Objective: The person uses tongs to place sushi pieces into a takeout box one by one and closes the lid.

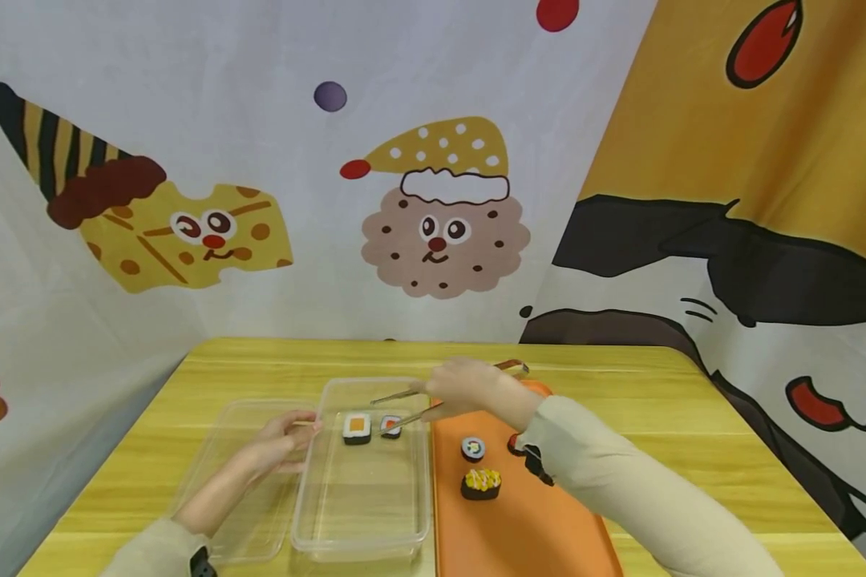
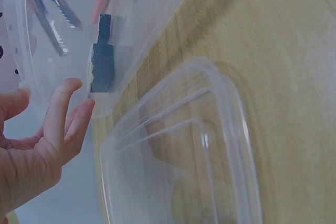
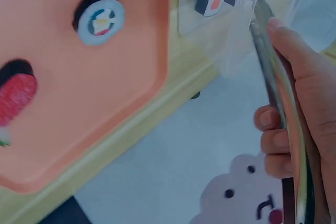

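My right hand (image 1: 469, 389) grips metal tongs (image 1: 413, 416) over a clear plastic box (image 1: 361, 513). The tongs' two arms are spread, and the lower tip overlaps a small toy sushi roll with a red centre (image 1: 390, 426) inside the box; whether it touches cannot be told. Beside that roll sits a larger piece with an orange square (image 1: 357, 428). My left hand (image 1: 277, 445) is at the box's left side, fingers extended to its wall, as the left wrist view (image 2: 44, 145) also shows. In the right wrist view, fingers wrap the tongs (image 3: 278, 77).
An orange tray (image 1: 530, 525) lies right of the box. It carries a round sushi roll (image 1: 472, 449), a yellow-topped piece (image 1: 480, 484) and a red-topped piece (image 3: 18, 90), partly hidden by my sleeve in the head view. A clear lid (image 1: 248, 525) lies left, beneath my left arm.
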Tool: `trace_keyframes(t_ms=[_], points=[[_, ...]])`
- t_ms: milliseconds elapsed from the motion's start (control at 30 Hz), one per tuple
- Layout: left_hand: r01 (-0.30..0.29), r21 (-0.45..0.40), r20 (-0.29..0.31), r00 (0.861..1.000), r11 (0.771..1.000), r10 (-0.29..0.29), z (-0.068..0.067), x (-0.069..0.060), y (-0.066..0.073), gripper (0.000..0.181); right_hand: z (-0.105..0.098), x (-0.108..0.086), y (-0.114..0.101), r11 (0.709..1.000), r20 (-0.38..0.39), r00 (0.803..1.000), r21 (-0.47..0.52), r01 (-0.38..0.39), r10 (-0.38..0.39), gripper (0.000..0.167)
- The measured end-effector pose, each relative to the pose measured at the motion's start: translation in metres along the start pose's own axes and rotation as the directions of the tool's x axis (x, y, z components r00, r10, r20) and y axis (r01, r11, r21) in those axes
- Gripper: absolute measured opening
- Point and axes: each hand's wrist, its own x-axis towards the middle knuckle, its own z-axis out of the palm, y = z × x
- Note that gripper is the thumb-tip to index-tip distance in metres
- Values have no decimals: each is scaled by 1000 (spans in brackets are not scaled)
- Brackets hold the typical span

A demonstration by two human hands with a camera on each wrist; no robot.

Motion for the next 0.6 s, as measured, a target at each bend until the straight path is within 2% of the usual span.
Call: trace_keyframes(t_ms=[100,200,400,500,600], points=[[0,-4,-2,1000,1000,0,0,0,0,59,7,-9,7,998,-77,997,55,27,-23,53],[2,-4,-7,1000,1000,-2,1,1,0,59,16,-21,14,995,-166,986,85,49,-34,52],[8,8,-8,1000,1000,-8,0,0,1,58,32,-45,28,988,-273,962,153,29,14,49],[8,14,-3,1000,1000,-8,0,0,1,61,39,-56,34,986,-317,948,166,19,35,50],[7,16,2,1000,1000,-7,0,0,0,63,46,-66,41,992,-360,932,128,14,33,52]])
